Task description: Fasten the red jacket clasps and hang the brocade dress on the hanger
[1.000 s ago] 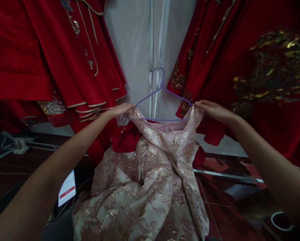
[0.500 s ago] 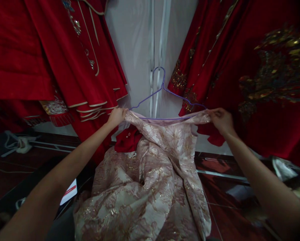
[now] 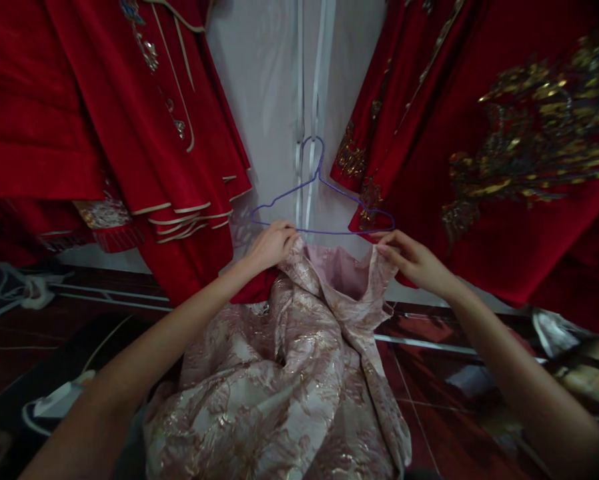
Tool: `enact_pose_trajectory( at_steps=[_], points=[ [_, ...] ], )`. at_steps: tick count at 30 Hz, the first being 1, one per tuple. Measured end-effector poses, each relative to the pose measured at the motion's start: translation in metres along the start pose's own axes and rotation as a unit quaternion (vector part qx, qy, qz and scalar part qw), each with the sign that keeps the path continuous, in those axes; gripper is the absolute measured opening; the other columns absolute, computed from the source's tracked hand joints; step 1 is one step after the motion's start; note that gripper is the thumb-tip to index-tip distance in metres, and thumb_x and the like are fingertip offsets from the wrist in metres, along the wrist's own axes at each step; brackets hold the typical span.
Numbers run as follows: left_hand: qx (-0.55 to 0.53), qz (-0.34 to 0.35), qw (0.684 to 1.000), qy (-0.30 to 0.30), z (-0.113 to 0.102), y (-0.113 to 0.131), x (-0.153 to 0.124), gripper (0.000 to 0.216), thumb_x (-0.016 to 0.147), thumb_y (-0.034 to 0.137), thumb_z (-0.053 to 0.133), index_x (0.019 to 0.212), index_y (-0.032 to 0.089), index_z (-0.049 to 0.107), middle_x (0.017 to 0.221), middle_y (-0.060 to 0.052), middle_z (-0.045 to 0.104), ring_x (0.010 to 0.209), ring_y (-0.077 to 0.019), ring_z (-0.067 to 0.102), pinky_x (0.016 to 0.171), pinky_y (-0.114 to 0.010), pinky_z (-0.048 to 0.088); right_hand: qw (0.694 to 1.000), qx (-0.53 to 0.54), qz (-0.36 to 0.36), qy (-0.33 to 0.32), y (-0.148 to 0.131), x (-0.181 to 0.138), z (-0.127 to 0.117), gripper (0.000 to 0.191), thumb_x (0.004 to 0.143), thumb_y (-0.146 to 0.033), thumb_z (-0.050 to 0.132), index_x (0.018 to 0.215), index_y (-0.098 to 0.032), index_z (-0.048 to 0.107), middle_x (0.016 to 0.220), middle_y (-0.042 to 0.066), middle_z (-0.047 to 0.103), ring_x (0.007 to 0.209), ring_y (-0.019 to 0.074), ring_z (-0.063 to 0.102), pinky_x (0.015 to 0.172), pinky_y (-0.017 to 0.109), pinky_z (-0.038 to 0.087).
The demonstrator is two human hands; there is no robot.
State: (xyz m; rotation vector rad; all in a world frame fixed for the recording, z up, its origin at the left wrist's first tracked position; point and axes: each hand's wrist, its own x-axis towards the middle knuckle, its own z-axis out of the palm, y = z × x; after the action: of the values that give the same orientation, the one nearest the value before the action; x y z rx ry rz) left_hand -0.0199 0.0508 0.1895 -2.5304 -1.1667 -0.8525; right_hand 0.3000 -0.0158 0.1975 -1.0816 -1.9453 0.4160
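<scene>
A pink brocade dress with gold flower patterns spreads from the middle down to the bottom edge. At its upper left, my left hand is closed on the neckline fabric. My right hand pinches the upper right corner of the same dress. Between them the neckline gapes and shows a plain pink lining. Just above both hands hangs a purple wire hanger, its hook at a pale vertical rod. The dress top lies below the hanger's bottom bar.
Red garments with beading hang at left. More red cloth with gold embroidery hangs at right. A white wall stands behind. Below run a metal bar and dark red floor tiles. A white object with a cord lies lower left.
Both hands have moved inward, drawing the dress's top edges off the hanger's ends and below its bar. The neckline now gapes, and the hanger hangs bare.
</scene>
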Motion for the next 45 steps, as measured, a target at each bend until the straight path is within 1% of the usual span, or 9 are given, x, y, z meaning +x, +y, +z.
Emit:
enact_pose_trajectory(
  at_steps=[3, 7, 13, 22, 31, 35, 39, 42, 45],
  points=[
    [-0.027, 0.105, 0.994, -0.031, 0.028, 0.015, 0.017, 0.033, 0.091, 0.031, 0.038, 0.091, 0.018, 0.068, 0.13, -0.008, 0.053, 0.122, -0.0207, 0.046, 0.107, -0.042, 0.031, 0.997, -0.035, -0.039, 0.056, -0.002, 0.011, 0.011, 0.019, 0.086, -0.041, 0.051, 0.087, -0.023, 0.053, 0.123, 0.007, 0.057, 0.112, 0.0226, 0.053, 0.091, 0.037, 0.043],
    [-0.005, 0.068, 0.997, -0.036, 0.06, 0.027, 0.013, 0.032, 0.09, 0.032, 0.041, 0.087, 0.017, 0.069, 0.137, -0.009, 0.046, 0.129, -0.0235, 0.038, 0.11, -0.049, 0.024, 0.987, -0.027, 0.006, 0.161, 0.023, 0.018, 0.007, 0.018, 0.086, -0.042, 0.048, 0.088, -0.024, 0.05, 0.111, 0.007, 0.062, 0.1, 0.0223, 0.06, 0.083, 0.038, 0.047],
    [-0.001, 0.054, 0.998, 0.014, 0.053, 0.036, -0.005, 0.032, 0.091, 0.031, 0.039, 0.088, 0.018, 0.068, 0.128, -0.008, 0.053, 0.121, -0.0209, 0.044, 0.111, -0.045, 0.024, 0.934, -0.137, 0.089, 0.317, 0.071, 0.004, -0.022, 0.021, 0.082, -0.045, 0.048, 0.086, -0.025, 0.05, 0.09, 0.011, 0.063, 0.081, 0.0278, 0.059, 0.072, 0.041, 0.044],
    [-0.049, 0.052, 0.997, 0.01, 0.046, 0.033, -0.003, 0.032, 0.092, 0.031, 0.038, 0.089, 0.018, 0.067, 0.125, -0.007, 0.055, 0.117, -0.0211, 0.047, 0.107, -0.045, 0.029, 0.922, -0.174, 0.089, 0.336, 0.06, 0.02, -0.019, 0.025, 0.082, -0.045, 0.047, 0.088, -0.023, 0.055, 0.083, 0.01, 0.063, 0.075, 0.0265, 0.058, 0.066, 0.039, 0.042],
    [-0.194, 0.04, 0.98, -0.008, 0.048, 0.039, 0.011, 0.033, 0.094, 0.035, 0.034, 0.094, 0.02, 0.064, 0.123, -0.006, 0.058, 0.116, -0.0174, 0.051, 0.105, -0.04, 0.031, 0.962, -0.192, -0.005, 0.192, 0.023, 0.074, 0.011, 0.026, 0.087, -0.044, 0.042, 0.096, -0.022, 0.054, 0.083, 0.006, 0.065, 0.068, 0.019, 0.057, 0.061, 0.029, 0.038],
    [-0.237, -0.001, 0.97, 0.051, 0.036, 0.007, 0.012, 0.035, 0.094, 0.036, 0.033, 0.097, 0.017, 0.061, 0.112, -0.008, 0.059, 0.105, -0.0149, 0.054, 0.095, -0.03, 0.041, 0.962, -0.193, 0.01, 0.192, 0.026, 0.077, 0.014, 0.034, 0.087, -0.052, 0.04, 0.093, -0.023, 0.055, 0.079, 0.005, 0.064, 0.068, 0.0188, 0.056, 0.061, 0.028, 0.038],
    [-0.122, -0.141, 0.965, 0.185, 0.017, -0.059, -0.007, 0.037, 0.093, 0.039, 0.033, 0.083, 0.016, 0.06, 0.095, -0.008, 0.056, 0.095, -0.018, 0.053, 0.088, -0.031, 0.041, 0.966, -0.183, 0.023, 0.182, 0.026, 0.076, 0.006, 0.042, 0.082, -0.061, 0.044, 0.082, -0.021, 0.057, 0.068, 0.003, 0.06, 0.06, 0.0156, 0.051, 0.055, 0.025, 0.036],
    [-0.059, -0.186, 0.97, 0.146, 0.013, -0.104, -0.036, 0.035, 0.092, 0.038, 0.034, 0.076, 0.017, 0.057, 0.082, -0.006, 0.055, 0.084, -0.0176, 0.053, 0.081, -0.029, 0.041, 0.968, -0.181, 0.023, 0.173, 0.025, 0.078, 0.001, 0.045, 0.082, -0.062, 0.042, 0.075, -0.02, 0.057, 0.061, 0.001, 0.056, 0.057, 0.0142, 0.048, 0.054, 0.024, 0.034],
    [-0.043, -0.223, 0.967, 0.115, 0.019, -0.127, -0.058, 0.037, 0.091, 0.038, 0.033, 0.07, 0.018, 0.054, 0.073, -0.004, 0.054, 0.074, -0.016, 0.051, 0.072, -0.027, 0.04, 0.971, -0.171, 0.028, 0.165, 0.024, 0.08, -0.002, 0.045, 0.082, -0.061, 0.043, 0.073, -0.02, 0.058, 0.057, 0.0, 0.054, 0.055, 0.0134, 0.047, 0.053, 0.024, 0.033]
  ],
)
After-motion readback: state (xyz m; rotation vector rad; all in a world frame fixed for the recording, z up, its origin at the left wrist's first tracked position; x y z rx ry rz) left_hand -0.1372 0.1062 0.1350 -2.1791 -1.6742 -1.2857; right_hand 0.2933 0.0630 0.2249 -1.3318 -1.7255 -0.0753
